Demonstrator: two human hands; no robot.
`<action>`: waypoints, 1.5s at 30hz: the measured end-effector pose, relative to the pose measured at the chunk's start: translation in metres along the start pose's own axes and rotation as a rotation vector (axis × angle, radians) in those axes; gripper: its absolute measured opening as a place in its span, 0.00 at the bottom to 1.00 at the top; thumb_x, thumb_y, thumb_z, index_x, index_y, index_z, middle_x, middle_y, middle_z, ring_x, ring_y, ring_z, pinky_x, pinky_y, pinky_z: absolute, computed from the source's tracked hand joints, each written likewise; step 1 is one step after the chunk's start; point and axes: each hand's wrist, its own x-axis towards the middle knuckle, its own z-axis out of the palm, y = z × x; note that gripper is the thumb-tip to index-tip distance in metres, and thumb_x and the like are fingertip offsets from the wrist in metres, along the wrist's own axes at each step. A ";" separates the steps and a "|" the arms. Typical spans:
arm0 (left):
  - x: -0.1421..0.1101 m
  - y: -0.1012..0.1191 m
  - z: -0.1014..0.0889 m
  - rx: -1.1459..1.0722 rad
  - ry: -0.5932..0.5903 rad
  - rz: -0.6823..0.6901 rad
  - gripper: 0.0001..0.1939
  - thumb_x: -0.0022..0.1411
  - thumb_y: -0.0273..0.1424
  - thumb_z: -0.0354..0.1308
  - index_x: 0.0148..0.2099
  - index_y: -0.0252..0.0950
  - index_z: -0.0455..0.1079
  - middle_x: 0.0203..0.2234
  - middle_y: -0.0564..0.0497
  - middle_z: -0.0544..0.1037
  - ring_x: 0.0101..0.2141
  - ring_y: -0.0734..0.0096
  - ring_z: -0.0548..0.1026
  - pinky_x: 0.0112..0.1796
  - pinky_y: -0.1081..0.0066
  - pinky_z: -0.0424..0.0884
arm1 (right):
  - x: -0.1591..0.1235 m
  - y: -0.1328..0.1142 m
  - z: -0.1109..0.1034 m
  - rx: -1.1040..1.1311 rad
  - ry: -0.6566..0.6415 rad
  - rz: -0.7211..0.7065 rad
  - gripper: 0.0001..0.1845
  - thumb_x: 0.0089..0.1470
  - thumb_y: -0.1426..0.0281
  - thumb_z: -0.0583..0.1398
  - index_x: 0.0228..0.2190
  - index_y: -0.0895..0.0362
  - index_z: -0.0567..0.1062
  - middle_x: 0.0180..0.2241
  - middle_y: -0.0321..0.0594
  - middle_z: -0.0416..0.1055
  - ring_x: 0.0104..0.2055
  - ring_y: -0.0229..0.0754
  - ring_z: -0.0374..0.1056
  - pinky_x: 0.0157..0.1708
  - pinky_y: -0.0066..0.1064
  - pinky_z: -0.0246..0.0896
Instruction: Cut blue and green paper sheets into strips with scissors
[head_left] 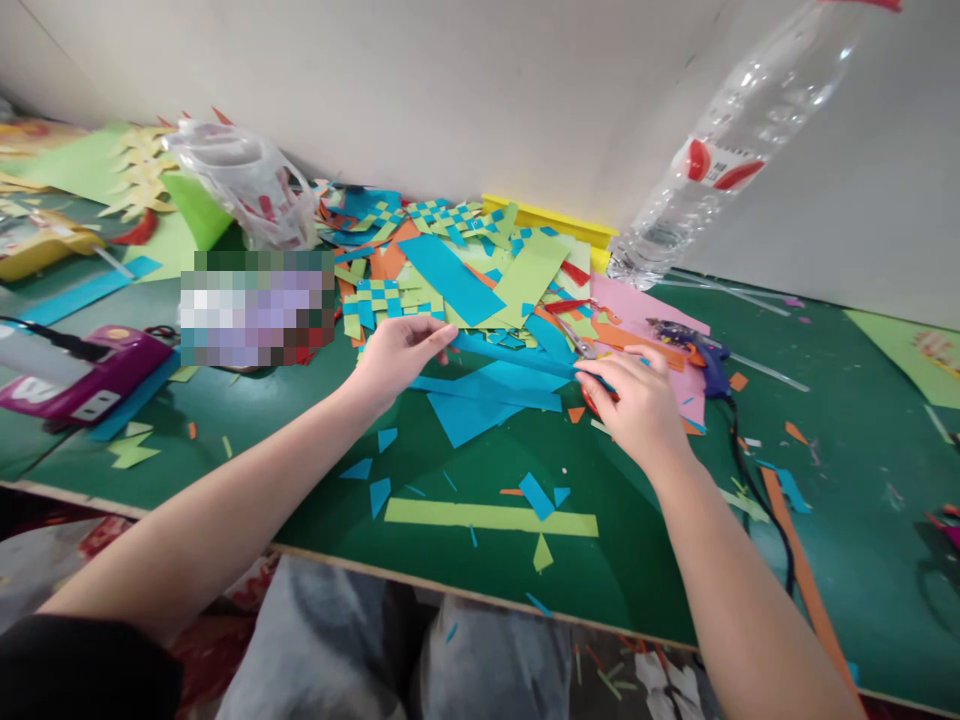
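A narrow blue paper strip (506, 350) stretches between my two hands above the table. My left hand (401, 360) pinches its left end between thumb and fingers. At its right end, my right hand (637, 400) has its thumb and fingers closed on the strip. Scissors (583, 347) show beside and partly beneath my right hand; whether that hand also touches them I cannot tell. More blue paper (469, 405) lies just below the strip. Nearer me rests a light green paper strip (491, 517), with small blue offcuts around it.
Woven blue-and-green paper pieces (379, 300) are heaped behind my hands. A glue gun (709, 360) with a black cord lies right, near a large plastic bottle (697, 165). At left are a purple power strip (94, 375) and a plastic bag (247, 180). A wall closes the back.
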 end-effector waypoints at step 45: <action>-0.002 0.007 -0.002 -0.089 -0.072 -0.034 0.25 0.51 0.41 0.67 0.49 0.34 0.72 0.31 0.48 0.80 0.30 0.67 0.78 0.35 0.69 0.72 | 0.001 -0.003 -0.005 -0.028 0.117 0.023 0.05 0.58 0.70 0.58 0.36 0.52 0.74 0.34 0.37 0.78 0.38 0.43 0.73 0.51 0.44 0.57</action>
